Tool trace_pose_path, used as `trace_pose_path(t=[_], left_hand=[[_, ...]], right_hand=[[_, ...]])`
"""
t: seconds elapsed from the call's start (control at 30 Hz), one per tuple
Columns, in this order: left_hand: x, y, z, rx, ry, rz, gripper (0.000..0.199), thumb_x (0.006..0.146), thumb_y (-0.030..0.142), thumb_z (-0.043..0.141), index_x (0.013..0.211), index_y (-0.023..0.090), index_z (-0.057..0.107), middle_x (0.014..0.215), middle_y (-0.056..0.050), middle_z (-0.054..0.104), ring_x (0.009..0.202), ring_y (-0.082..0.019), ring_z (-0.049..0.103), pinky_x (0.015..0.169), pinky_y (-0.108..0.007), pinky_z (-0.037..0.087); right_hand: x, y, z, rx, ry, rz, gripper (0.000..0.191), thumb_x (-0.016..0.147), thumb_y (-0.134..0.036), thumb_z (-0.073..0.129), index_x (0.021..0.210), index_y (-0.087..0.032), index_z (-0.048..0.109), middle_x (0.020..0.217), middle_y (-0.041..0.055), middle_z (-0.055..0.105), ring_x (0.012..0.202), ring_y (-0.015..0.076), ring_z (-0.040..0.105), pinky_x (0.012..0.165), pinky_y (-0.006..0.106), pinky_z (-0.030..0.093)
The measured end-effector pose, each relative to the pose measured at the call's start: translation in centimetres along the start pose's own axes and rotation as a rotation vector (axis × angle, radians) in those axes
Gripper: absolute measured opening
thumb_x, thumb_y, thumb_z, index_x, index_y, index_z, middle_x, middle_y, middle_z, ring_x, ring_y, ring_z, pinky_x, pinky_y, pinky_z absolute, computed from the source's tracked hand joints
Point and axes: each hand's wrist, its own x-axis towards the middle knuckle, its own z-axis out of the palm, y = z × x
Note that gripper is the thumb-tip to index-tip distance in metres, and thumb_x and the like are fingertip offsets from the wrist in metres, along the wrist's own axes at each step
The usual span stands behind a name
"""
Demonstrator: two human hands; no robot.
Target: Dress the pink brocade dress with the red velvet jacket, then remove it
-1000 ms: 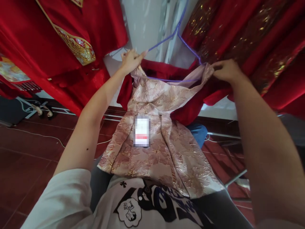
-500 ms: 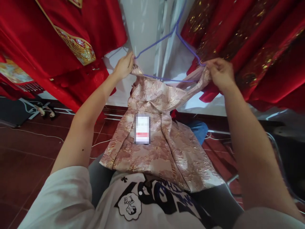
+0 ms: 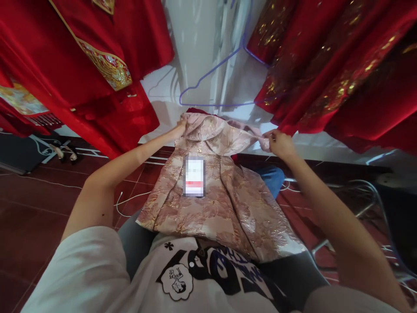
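Note:
A pink and gold brocade dress (image 3: pixel 208 213) lies across my lap, its top edge stretched between both hands. My left hand (image 3: pixel 182 124) is closed on the bodice's left upper corner. The right upper edge is pinched in my right hand (image 3: pixel 280 144), pulled out to the side. A phone (image 3: pixel 194 176) with a blurred-out screen rests on the dress front. Just beyond the bodice a purple wire hanger (image 3: pixel 211 71) hangs apart from the dress, its right end hidden by red cloth.
Red garments with gold trim (image 3: pixel 104 65) hang at left, and red sequinned ones (image 3: pixel 325 74) at right. A metal-framed chair (image 3: pixel 374 195) stands at right. White cables (image 3: pixel 130 200) cross the tiled floor (image 3: pixel 39 208). A patch of blue denim (image 3: pixel 273 180) shows beyond the dress.
The dress's upper edge has come away from the purple hanger. Both hands have moved down toward me with it, while the hanger now hangs free. The phone has stayed put.

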Motion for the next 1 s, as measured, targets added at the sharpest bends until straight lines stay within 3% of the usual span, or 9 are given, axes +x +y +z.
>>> trace_pose_path(t=[0.1, 0.17, 0.3, 0.37, 0.47, 0.57, 0.7, 1.0], left_hand=[[-1.7, 2.1, -0.2, 0.178, -0.073, -0.065, 0.054, 0.113, 0.034, 0.033, 0.151, 0.006, 0.059, 0.139, -0.028, 0.067, 0.134, -0.039, 0.064, 0.114, -0.052, 0.050], [-1.6, 4.0, -0.6, 0.246, -0.020, 0.075, 0.051, 0.111, 0.030, 0.036, 0.146, 0.004, 0.062, 0.148, -0.030, 0.059, 0.145, -0.044, 0.052, 0.124, -0.058, 0.040], [1.3, 7.5, -1.1, 0.203, 0.025, 0.274, 0.048, 0.111, 0.026, 0.037, 0.147, 0.008, 0.063, 0.161, -0.026, 0.047, 0.154, -0.045, 0.041, 0.129, -0.063, 0.032], [2.9, 8.2, -0.8, 0.192, 0.028, 0.305, 0.046, 0.111, 0.025, 0.039, 0.147, 0.012, 0.065, 0.165, -0.022, 0.044, 0.157, -0.045, 0.036, 0.133, -0.066, 0.026], [4.4, 7.9, 0.1, 0.210, 0.026, 0.285, 0.045, 0.109, 0.023, 0.043, 0.147, 0.015, 0.066, 0.164, -0.021, 0.046, 0.158, -0.047, 0.036, 0.133, -0.072, 0.021], [4.5, 7.0, 0.7, 0.209, 0.033, 0.285, 0.048, 0.108, 0.024, 0.046, 0.151, 0.015, 0.063, 0.161, -0.021, 0.049, 0.154, -0.049, 0.041, 0.131, -0.075, 0.022], [3.9, 6.4, 0.6, 0.196, 0.011, 0.319, 0.048, 0.109, 0.027, 0.048, 0.154, 0.019, 0.060, 0.160, -0.018, 0.050, 0.155, -0.048, 0.041, 0.132, -0.074, 0.021], [3.5, 6.5, -0.1, 0.180, -0.014, 0.299, 0.050, 0.107, 0.026, 0.047, 0.154, 0.016, 0.062, 0.162, -0.019, 0.050, 0.155, -0.050, 0.039, 0.133, -0.076, 0.015]], right_hand=[[-0.6, -2.6, -0.8, 0.033, 0.008, 0.026, 0.013, 0.099, -0.020, 0.052, 0.090, -0.023, 0.062, 0.120, 0.0189, 0.079, 0.115, 0.0358, 0.075, 0.103, 0.045, 0.053], [-0.3, -4.6, -1.8, 0.081, 0.045, -0.001, 0.014, 0.101, -0.021, 0.053, 0.095, -0.022, 0.066, 0.125, 0.0160, 0.079, 0.119, 0.0317, 0.074, 0.106, 0.042, 0.053], [1.0, -8.0, -4.0, 0.063, 0.182, -0.102, 0.021, 0.105, -0.025, 0.055, 0.112, -0.022, 0.074, 0.124, 0.0131, 0.080, 0.114, 0.0283, 0.073, 0.108, 0.041, 0.052], [1.5, -8.7, -4.9, -0.005, 0.250, -0.061, 0.028, 0.107, -0.029, 0.055, 0.124, -0.020, 0.076, 0.124, 0.0151, 0.079, 0.115, 0.0309, 0.073, 0.109, 0.046, 0.051], [2.0, -7.7, -5.9, -0.074, 0.302, 0.098, 0.037, 0.109, -0.025, 0.051, 0.136, -0.013, 0.074, 0.130, 0.0220, 0.076, 0.123, 0.0352, 0.072, 0.113, 0.051, 0.049], [2.6, -5.2, -6.6, -0.092, 0.299, 0.247, 0.040, 0.107, -0.016, 0.049, 0.137, -0.006, 0.074, 0.135, 0.0279, 0.073, 0.130, 0.0372, 0.069, 0.115, 0.049, 0.048], [3.5, -3.1, -7.0, -0.088, 0.304, 0.304, 0.042, 0.106, -0.013, 0.048, 0.137, -0.002, 0.074, 0.135, 0.0320, 0.071, 0.131, 0.0378, 0.068, 0.116, 0.048, 0.047], [2.9, -4.7, -7.3, -0.097, 0.305, 0.294, 0.046, 0.108, -0.008, 0.039, 0.143, 0.004, 0.065, 0.139, 0.0325, 0.066, 0.138, 0.0379, 0.063, 0.119, 0.045, 0.042]])
